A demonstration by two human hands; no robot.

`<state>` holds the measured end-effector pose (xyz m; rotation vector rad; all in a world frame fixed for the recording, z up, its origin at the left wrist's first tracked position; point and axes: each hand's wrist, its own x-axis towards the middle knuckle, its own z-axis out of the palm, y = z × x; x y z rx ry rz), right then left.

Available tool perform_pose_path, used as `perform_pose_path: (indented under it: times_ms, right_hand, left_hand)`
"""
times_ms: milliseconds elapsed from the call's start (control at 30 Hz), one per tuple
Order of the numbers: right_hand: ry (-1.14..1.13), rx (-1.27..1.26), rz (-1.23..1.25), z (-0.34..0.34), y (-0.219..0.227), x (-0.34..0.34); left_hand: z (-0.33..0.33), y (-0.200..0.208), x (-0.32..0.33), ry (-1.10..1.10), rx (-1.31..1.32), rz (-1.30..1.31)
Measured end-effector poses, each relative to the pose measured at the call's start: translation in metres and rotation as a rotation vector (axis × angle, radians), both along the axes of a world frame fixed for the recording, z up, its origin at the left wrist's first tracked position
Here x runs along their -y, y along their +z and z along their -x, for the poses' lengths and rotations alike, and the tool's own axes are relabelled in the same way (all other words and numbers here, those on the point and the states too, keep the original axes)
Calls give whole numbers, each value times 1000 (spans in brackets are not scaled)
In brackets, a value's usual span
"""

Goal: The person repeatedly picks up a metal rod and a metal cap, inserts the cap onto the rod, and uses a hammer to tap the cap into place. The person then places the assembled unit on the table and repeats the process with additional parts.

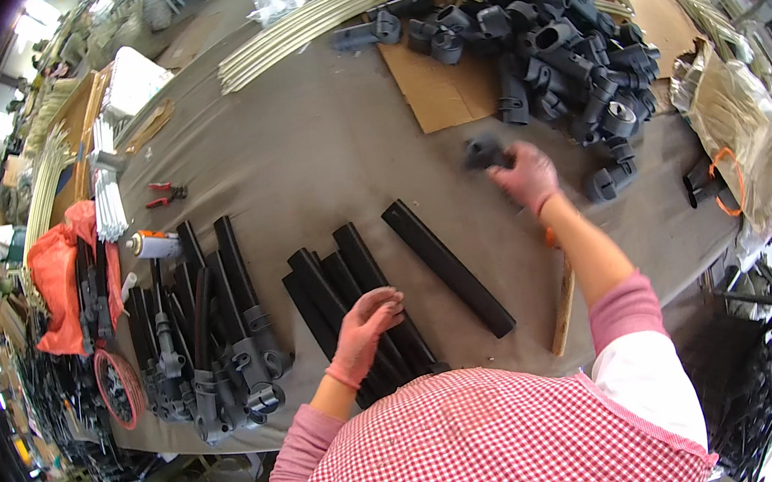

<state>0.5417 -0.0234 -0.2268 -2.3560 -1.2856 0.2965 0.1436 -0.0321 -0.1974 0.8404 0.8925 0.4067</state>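
Observation:
My right hand [528, 175], in a pinkish glove, grips a dark grey plastic tube fitting [483, 151] in front of the cardboard sheet; the fitting is slightly blurred. Above several black tubes [313, 280] lying side by side, my left hand [369, 333] has its fingers loosely stretched to the right, with nothing visible in them. One single black tube [448, 269] lies slanted between my two hands. Beyond my right hand is a heap of dark grey fittings [565, 47], partly on cardboard [439, 88].
Tubes with fittings on their ends [245, 357] lie at the left. Near them are a spray can [154, 243], red-handled pliers [167, 193] and an orange bag [60, 284]. A wooden handle [563, 310] lies beside my right forearm. Pale rods [318, 24] cross the far side.

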Motion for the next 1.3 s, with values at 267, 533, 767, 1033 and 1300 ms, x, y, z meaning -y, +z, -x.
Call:
perform_pose_path:
  times_ms: [267,533,767,1033,1300]
  right_hand:
    - [283,-1260,-277,237,32,42]
    - [252,113,201,211,-16,121]
    - [223,-370,-47,220,28,132]
    - [577,-316,-365,299,160,124]
    - [742,-227,-437,343,191,149]
  left_hand:
    - [-15,14,9,362,198,60]
    - [69,49,12,506,326,-18]
    - [114,84,16,541,858,160]
    - [146,173,-24,695,1050,-52]
    - [175,208,-9,627,1117,-444]
